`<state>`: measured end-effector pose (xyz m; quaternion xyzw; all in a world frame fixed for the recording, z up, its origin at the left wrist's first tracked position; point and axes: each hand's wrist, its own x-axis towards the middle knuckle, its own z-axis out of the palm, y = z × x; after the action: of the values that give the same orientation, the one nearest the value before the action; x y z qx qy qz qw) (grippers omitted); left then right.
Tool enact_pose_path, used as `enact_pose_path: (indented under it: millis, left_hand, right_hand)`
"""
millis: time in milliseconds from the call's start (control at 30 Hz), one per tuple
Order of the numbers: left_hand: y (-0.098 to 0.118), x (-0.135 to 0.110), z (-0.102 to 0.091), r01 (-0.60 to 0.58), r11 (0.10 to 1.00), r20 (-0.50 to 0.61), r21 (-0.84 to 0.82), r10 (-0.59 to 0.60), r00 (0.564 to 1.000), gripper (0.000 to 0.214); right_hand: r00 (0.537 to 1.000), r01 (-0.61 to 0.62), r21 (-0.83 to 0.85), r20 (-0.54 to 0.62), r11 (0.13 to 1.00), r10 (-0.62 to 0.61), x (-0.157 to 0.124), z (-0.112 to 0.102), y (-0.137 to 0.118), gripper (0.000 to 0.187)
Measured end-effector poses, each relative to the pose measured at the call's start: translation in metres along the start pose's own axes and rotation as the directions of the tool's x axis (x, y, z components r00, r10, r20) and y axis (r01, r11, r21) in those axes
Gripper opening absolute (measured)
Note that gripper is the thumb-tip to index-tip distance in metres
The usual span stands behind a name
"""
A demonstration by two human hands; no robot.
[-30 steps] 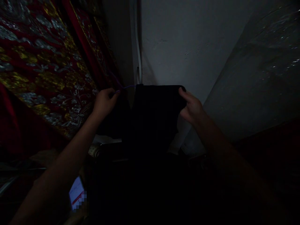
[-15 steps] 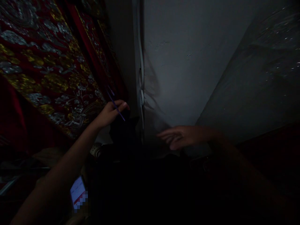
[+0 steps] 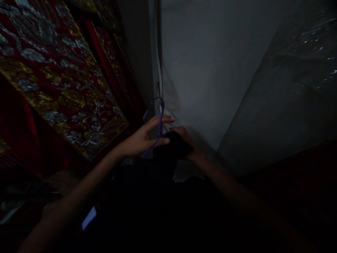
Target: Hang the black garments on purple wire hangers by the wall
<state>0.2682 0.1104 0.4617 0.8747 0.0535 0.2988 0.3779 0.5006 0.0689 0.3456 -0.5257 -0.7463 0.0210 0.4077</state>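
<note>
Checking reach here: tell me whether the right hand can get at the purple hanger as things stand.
Probably yes: the right hand looks close beside the purple hanger, with no rigid barrier visible between them. The black cloth at that hand and the left hand crowd the way, though.

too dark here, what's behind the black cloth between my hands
Behind the black cloth, part of your right hand shows, with the pale wall farther back. The hand's covered part can't be seen.

The left hand (image 3: 144,137), loosely spread, touches a purple hanger (image 3: 160,123) (the light is dim) beside dark cloth (image 3: 172,146) held by the right hand (image 3: 185,134).
</note>
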Motion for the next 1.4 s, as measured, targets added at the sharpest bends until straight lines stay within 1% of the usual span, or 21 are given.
enact_pose_path:
  millis: [33, 100, 167, 200, 300, 400, 567, 667, 767, 800, 833, 867, 900, 967, 1000, 1133, 1200, 1267, 1333, 1367, 1400]
  left_hand:
    - [-0.012, -0.008, -0.011, 0.057, 0.998, -0.075, -0.037, -0.06, 0.995, 0.055]
    - [-0.038, -0.029, -0.029, 0.231, 0.956, -0.189, -0.181, -0.264, 0.946, 0.05]
    - [-0.064, -0.055, -0.037, 0.37, 0.843, -0.3, -0.389, -0.496, 0.815, 0.059]
    - [-0.076, -0.067, -0.035, 0.39, 0.823, -0.329, -0.414, -0.534, 0.779, 0.067]
    - [-0.102, -0.097, -0.013, 0.408, 0.754, -0.386, -0.514, -0.628, 0.675, 0.086]
    - [-0.116, -0.112, 0.023, 0.418, 0.657, -0.414, -0.628, -0.736, 0.535, 0.082]
    - [-0.123, -0.118, 0.072, 0.389, 0.712, -0.575, -0.585, -0.702, 0.42, 0.064]
    - [-0.125, -0.121, 0.094, 0.366, 0.662, -0.569, -0.654, -0.749, 0.339, 0.053]
    - [-0.124, -0.122, 0.113, 0.329, 0.626, -0.552, -0.707, -0.779, 0.298, 0.042]
    - [-0.123, -0.122, 0.119, 0.306, 0.617, -0.544, -0.725, -0.786, 0.296, 0.04]
    - [-0.121, -0.121, 0.124, 0.275, 0.599, -0.526, -0.752, -0.796, 0.299, 0.039]
    - [-0.118, -0.121, 0.129, 0.233, 0.575, -0.502, -0.784, -0.809, 0.306, 0.039]
    - [-0.115, -0.122, 0.133, 0.181, 0.547, -0.48, -0.817, -0.82, 0.311, 0.04]
    - [-0.107, -0.124, 0.137, 0.075, 0.481, -0.438, -0.873, -0.843, 0.311, 0.043]
    - [-0.103, -0.126, 0.138, 0.032, 0.451, -0.421, -0.892, -0.855, 0.305, 0.043]
    - [-0.089, -0.13, 0.136, -0.013, 0.379, -0.368, -0.925, -0.891, 0.265, 0.04]
    - [-0.086, -0.129, 0.133, -0.002, 0.427, -0.416, -0.904, -0.88, 0.231, 0.041]
    - [-0.088, -0.128, 0.131, 0.055, 0.592, -0.579, -0.804, -0.8, 0.157, 0.045]
    - [-0.094, -0.13, 0.133, 0.203, 0.816, -0.824, -0.541, -0.563, 0.068, 0.058]
    - [-0.097, -0.132, 0.136, 0.298, 0.887, -0.921, -0.354, -0.386, 0.056, 0.066]
    - [-0.1, -0.135, 0.142, 0.386, 0.907, -0.974, -0.168, -0.213, 0.077, 0.074]
  right_hand:
    - [0.997, 0.016, -0.037, -0.077, 0.999, -0.019, -0.006, -0.013, 0.008, 0.069]
    - [0.969, 0.035, -0.134, -0.238, 0.99, -0.066, -0.016, -0.04, 0.021, 0.082]
    - [0.938, 0.006, -0.233, -0.336, 0.972, -0.086, -0.019, -0.066, 0.026, 0.09]
    - [0.934, -0.021, -0.266, -0.35, 0.964, -0.076, -0.017, -0.076, 0.025, 0.092]
    - [0.939, -0.096, -0.315, -0.343, 0.944, -0.019, -0.001, -0.094, 0.013, 0.091]
    - [0.958, -0.111, -0.337, -0.285, 0.935, 0.011, 0.015, -0.097, -0.007, 0.093]
    - [0.988, -0.049, -0.327, -0.156, 0.944, -0.003, 0.001, -0.094, -0.038, 0.102]
    - [0.969, -0.059, -0.165, -0.247, 0.985, 0.017, -0.027, -0.075, -0.049, 0.085]
    - [0.873, -0.237, 0.195, -0.387, 0.952, 0.297, -0.054, -0.022, -0.05, 0.043]
    - [0.85, -0.335, 0.326, -0.299, 0.884, 0.433, -0.06, 0.002, -0.048, 0.039]
    - [0.831, -0.452, 0.412, -0.129, 0.791, 0.541, -0.065, 0.027, -0.045, 0.046]
    - [0.787, -0.571, 0.451, 0.06, 0.687, 0.615, -0.069, 0.052, -0.043, 0.058]
    - [0.74, -0.649, 0.447, 0.179, 0.616, 0.649, -0.071, 0.074, -0.041, 0.067]
    - [0.696, -0.702, 0.428, 0.244, 0.569, 0.675, -0.072, 0.106, -0.039, 0.07]
    - [0.694, -0.706, 0.421, 0.252, 0.57, 0.674, -0.072, 0.116, -0.04, 0.069]
    - [0.676, -0.709, 0.477, 0.252, 0.519, 0.693, -0.076, 0.124, -0.044, 0.056]
    - [0.652, -0.712, 0.51, 0.228, 0.482, 0.723, -0.083, 0.12, -0.044, 0.051]
    - [0.637, -0.712, 0.523, 0.2, 0.468, 0.745, -0.091, 0.114, -0.043, 0.047]
    - [0.619, -0.712, 0.534, 0.171, 0.456, 0.767, -0.099, 0.108, -0.043, 0.046]
    - [0.61, -0.712, 0.539, 0.158, 0.45, 0.776, -0.102, 0.106, -0.044, 0.047]
    - [0.603, -0.712, 0.543, 0.149, 0.445, 0.783, -0.105, 0.104, -0.045, 0.048]
